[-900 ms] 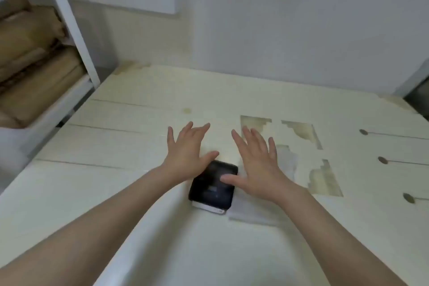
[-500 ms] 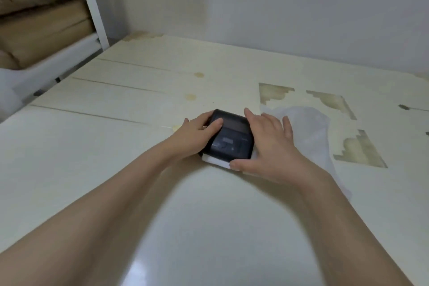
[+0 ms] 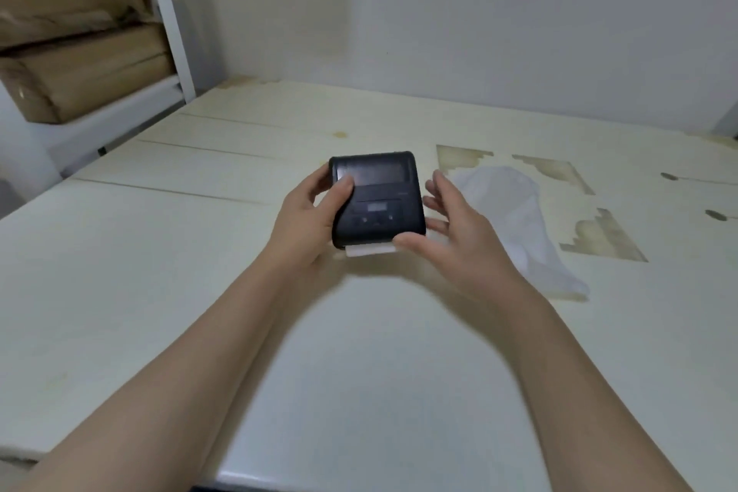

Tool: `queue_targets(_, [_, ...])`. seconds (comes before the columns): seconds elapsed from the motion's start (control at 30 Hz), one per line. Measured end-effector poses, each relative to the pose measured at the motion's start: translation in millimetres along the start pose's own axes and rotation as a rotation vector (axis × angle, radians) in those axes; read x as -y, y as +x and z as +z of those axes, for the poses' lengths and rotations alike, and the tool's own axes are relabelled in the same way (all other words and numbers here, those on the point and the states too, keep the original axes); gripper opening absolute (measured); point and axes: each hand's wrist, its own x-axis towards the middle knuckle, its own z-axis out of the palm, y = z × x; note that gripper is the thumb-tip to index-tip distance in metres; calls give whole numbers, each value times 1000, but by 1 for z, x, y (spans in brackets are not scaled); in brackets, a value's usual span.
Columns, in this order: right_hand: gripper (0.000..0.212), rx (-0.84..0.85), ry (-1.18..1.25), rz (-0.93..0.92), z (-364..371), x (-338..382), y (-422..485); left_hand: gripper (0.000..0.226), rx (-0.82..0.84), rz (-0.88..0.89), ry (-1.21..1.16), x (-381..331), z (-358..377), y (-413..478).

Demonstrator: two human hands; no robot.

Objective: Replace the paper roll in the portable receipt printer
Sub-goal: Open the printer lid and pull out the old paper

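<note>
A small black receipt printer is held up above the white table, its top face with a dark window and small buttons turned toward me. A white strip of paper sticks out at its near edge. My left hand grips the printer's left side, thumb on the top face. My right hand is at the printer's right side, thumb touching the near right corner, fingers spread and slightly blurred.
A crumpled clear plastic bag lies on the table right of the printer. Patches of peeled surface mark the table at the right. Brown cardboard boxes sit on a white shelf at the far left. A wall stands behind.
Both hands closed on the printer where it lay on the table and lifted it off the surface toward me. The plastic bag stayed on the table.
</note>
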Motion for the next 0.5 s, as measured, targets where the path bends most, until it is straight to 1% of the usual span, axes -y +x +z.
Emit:
queue_targets(0.03, [69, -4, 68, -1, 0, 3, 1, 37, -5, -27, -58, -1, 0, 2])
queue_targets(0.07, [52, -4, 86, -29, -1, 6, 1, 36, -1, -59, -117, -2, 0, 4])
queue_targets(0.1, [43, -3, 84, -55, -1, 7, 2, 34, 7, -87, -153, -3, 1, 6])
queue_targets(0.13, [39, 7, 89, -67, -2, 9, 2, 33, 21, -105, -172, -4, 1, 7])
queue_targets(0.2, [38, 31, 123, -61, -3, 9, 1, 32, 46, -113, -177, -3, 4, 9])
queue_targets(0.27, [38, 29, 134, -47, -3, 7, 0, 29, 35, -105, -163, -3, 6, 10])
queue_targets(0.37, [44, -15, 130, -11, 3, 4, 1, 21, -6, -74, -111, -1, 5, 15])
queue_targets(0.5, [41, -92, 92, -46, 6, 6, 2, 20, -42, -79, -113, -1, 3, 20])
